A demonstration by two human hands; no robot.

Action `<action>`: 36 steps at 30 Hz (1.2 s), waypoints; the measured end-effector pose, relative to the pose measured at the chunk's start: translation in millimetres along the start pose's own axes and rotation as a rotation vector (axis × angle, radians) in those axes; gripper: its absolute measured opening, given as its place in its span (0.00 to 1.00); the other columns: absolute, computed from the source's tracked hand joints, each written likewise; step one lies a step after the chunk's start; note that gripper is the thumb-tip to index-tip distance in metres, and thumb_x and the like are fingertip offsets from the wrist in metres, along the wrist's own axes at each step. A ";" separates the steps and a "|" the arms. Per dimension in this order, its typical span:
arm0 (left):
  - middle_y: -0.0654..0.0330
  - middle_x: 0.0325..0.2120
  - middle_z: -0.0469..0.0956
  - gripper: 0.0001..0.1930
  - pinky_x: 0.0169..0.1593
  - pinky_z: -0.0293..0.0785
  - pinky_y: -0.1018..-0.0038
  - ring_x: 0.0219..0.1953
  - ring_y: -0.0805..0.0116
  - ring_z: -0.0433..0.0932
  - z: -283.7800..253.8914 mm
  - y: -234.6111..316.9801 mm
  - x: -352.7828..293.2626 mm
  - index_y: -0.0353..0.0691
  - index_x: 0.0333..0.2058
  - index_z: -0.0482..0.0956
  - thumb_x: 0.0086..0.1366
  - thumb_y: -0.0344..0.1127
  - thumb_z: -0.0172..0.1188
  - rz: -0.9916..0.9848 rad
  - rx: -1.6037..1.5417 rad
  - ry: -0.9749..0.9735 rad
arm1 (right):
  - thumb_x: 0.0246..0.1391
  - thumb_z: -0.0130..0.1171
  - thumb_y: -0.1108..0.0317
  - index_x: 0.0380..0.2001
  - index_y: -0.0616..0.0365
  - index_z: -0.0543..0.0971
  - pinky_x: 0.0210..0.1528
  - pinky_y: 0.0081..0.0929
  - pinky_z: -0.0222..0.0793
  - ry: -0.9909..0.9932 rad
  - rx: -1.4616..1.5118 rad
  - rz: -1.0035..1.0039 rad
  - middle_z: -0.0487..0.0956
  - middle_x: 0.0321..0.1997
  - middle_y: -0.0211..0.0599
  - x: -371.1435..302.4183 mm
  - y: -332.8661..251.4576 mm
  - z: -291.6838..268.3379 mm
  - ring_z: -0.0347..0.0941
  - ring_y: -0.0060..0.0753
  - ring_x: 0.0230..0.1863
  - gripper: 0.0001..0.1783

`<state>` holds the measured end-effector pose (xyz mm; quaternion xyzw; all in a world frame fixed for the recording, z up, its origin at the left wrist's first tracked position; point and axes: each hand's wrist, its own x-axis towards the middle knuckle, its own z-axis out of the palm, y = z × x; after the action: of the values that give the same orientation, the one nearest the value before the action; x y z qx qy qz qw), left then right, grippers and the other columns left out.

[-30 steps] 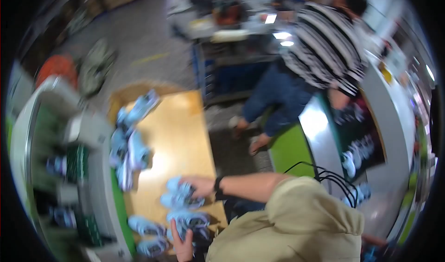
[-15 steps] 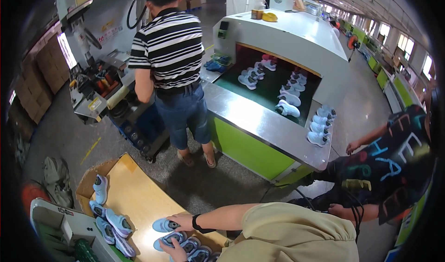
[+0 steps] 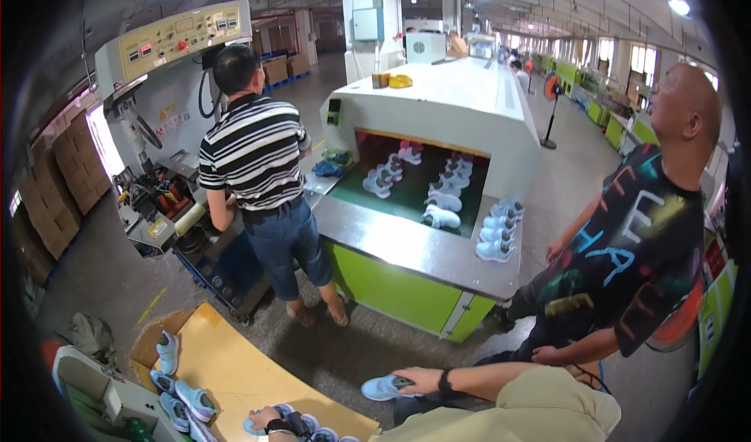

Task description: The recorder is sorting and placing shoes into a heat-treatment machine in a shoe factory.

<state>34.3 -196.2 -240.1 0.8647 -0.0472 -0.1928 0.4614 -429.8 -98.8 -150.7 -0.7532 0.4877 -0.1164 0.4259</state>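
Gripping a light-blue shoe (image 3: 379,388) at its heel end in the right hand (image 3: 422,380), beyond the tan table's (image 3: 258,364) right edge; touching another shoe (image 3: 249,426) on the table's near part with the left hand (image 3: 261,418), too hidden to tell whether gripping.

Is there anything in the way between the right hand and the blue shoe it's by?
Nothing visible stands between them. The right hand is right on the blue shoe, holding it near its opening.
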 end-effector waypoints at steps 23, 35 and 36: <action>0.53 0.42 0.73 0.24 0.41 0.76 0.61 0.41 0.58 0.75 6.1 31.4 -72.5 0.42 0.55 0.69 0.58 0.35 0.58 0.312 -0.001 -0.973 | 0.41 0.65 0.40 0.52 0.57 0.73 0.55 0.38 0.69 0.174 0.072 1.182 0.77 0.52 0.49 -199.9 162.5 50.4 0.74 0.46 0.53 0.40; 0.62 0.52 0.67 0.35 0.55 0.66 0.67 0.54 0.64 0.67 -23.7 103.8 -290.0 0.48 0.62 0.60 0.53 0.33 0.58 0.074 0.421 -1.750 | 0.42 0.65 0.41 0.55 0.54 0.72 0.58 0.40 0.66 0.228 0.221 1.324 0.74 0.57 0.46 -247.0 200.1 92.5 0.71 0.44 0.58 0.40; 0.62 0.53 0.66 0.37 0.58 0.63 0.68 0.56 0.64 0.65 -29.4 107.3 -302.7 0.46 0.62 0.60 0.51 0.33 0.60 0.097 0.457 -1.805 | 0.42 0.65 0.41 0.55 0.54 0.72 0.58 0.40 0.66 0.223 0.237 1.322 0.74 0.57 0.46 -253.5 203.1 96.2 0.71 0.44 0.58 0.40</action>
<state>-223.1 -155.9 -50.1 0.4543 -0.4610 -0.7584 0.0761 -628.1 130.5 -301.9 -0.2288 0.8704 0.0389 0.4343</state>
